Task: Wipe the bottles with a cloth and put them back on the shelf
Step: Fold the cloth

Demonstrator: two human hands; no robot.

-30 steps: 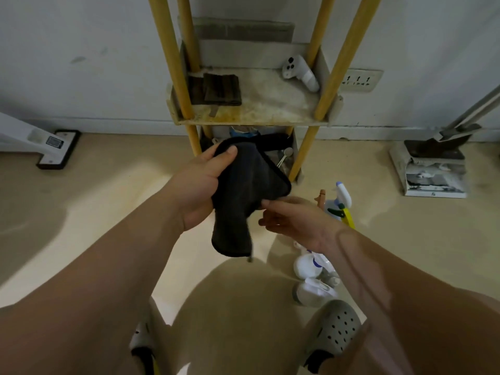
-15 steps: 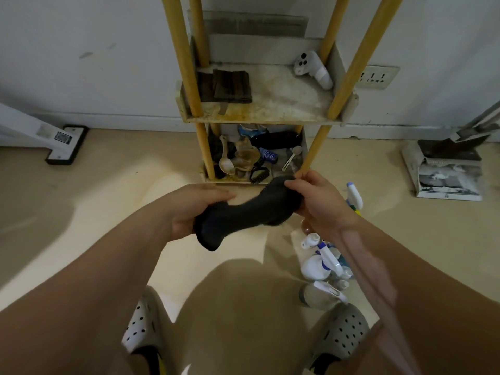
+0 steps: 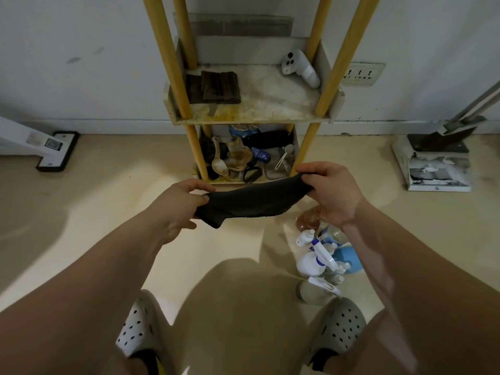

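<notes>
A dark grey cloth is stretched between my two hands in front of the shelf. My left hand pinches its left end and my right hand grips its right end. Several bottles stand on the floor under my right forearm: a white spray bottle, a brown bottle, a blue one and a clear one with a white trigger. The yellow-posted shelf unit stands against the wall just beyond the cloth.
On the stained middle shelf lie a dark folded mat and a white controller. The bottom shelf holds spoons, a brush and clutter. A white base sits left, a dustpan on a box right. My shoes are below.
The cloth hung bunched from my left hand a second ago. My right hand took its other end and both hands pulled apart, stretching it out lower down in front of the shelf.
</notes>
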